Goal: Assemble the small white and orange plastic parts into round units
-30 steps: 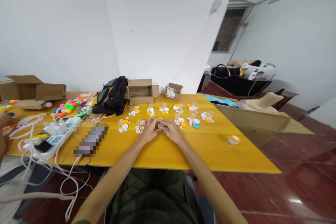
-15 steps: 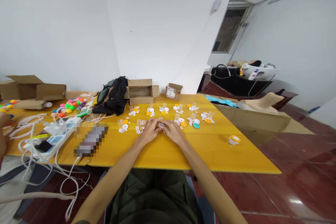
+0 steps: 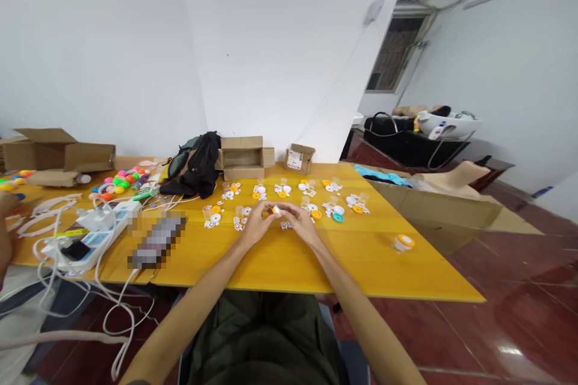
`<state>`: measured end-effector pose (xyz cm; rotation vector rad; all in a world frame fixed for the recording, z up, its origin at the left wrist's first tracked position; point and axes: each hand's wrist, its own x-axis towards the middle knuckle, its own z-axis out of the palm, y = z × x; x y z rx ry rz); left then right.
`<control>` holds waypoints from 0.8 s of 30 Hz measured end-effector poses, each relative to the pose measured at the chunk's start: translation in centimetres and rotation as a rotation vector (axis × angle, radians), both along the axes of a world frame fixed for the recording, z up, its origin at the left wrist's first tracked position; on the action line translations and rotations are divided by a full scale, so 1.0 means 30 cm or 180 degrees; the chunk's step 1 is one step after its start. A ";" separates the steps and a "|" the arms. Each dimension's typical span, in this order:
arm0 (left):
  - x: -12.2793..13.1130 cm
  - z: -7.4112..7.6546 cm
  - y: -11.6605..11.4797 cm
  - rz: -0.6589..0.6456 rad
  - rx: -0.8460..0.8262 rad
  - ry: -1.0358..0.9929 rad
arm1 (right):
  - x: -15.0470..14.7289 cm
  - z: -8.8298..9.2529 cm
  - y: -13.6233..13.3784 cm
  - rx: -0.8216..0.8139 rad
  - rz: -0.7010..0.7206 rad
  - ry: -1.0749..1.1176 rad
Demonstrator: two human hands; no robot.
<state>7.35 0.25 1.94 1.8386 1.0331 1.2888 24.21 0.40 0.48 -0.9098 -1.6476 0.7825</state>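
My left hand (image 3: 256, 222) and my right hand (image 3: 297, 221) meet above the yellow table (image 3: 289, 258), fingertips pinched together on a small white and orange round part (image 3: 276, 209). Both hands are raised slightly off the tabletop. Around them lie several small groups of white, orange and clear plastic pieces (image 3: 311, 201), with one teal cap (image 3: 337, 216) to the right. White toothed bits (image 3: 286, 225) lie under my right hand.
A small assembled jar with an orange lid (image 3: 401, 242) stands alone at the right. Open cardboard boxes (image 3: 241, 157) and a black bag (image 3: 195, 163) line the back edge. A power strip with white cables (image 3: 97, 230) and colourful balls (image 3: 118, 182) lie at left.
Both hands have lifted off the table and now hold the small part up between their fingertips; before they rested low on the surface.
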 end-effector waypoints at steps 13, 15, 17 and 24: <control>0.005 0.004 0.000 -0.0637 -0.0853 -0.1005 | -0.013 0.025 -0.026 0.0365 -0.0131 -0.0154; 0.005 0.003 -0.003 -0.0666 -0.0948 -0.1112 | -0.012 0.030 -0.031 0.0457 -0.0165 -0.0272; 0.005 -0.001 -0.002 -0.0699 -0.1070 -0.1217 | -0.011 0.032 -0.034 0.0573 -0.0226 -0.0386; 0.007 -0.015 0.007 -0.0866 -0.1457 -0.1419 | -0.014 0.024 -0.037 0.0769 -0.0358 -0.0584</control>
